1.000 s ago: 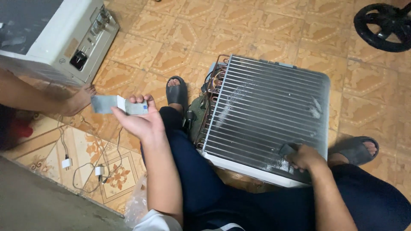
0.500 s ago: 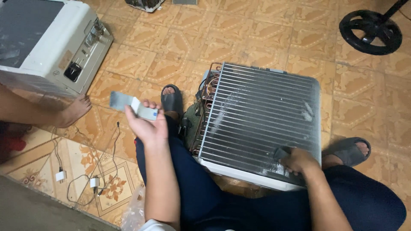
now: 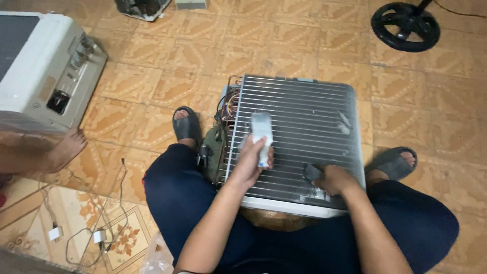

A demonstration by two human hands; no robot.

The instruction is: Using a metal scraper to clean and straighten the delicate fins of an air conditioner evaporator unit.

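Patterned orange floor tiles [image 3: 314, 45] carry everything. Left hand [image 3: 253, 162] is closed around a pale flat strip [image 3: 262, 137], laid along the wire grille [image 3: 299, 137] of a white appliance [image 3: 284, 207] that lies back-up between the knees, likely for reach. Right hand [image 3: 332, 180] curls over a dark piece [image 3: 312, 171], mostly hidden. Another person's bare foot [image 3: 63, 152] rests leftward; a fan base [image 3: 405, 25] is cut off above.

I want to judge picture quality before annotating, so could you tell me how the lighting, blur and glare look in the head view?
Head view: even indoor light, soft shadows only; the finned coil unit is sharp; the pale strip in the left hand smears slightly; the right hand is crisp; mild sheen on the floor tiles; edges bow slightly.
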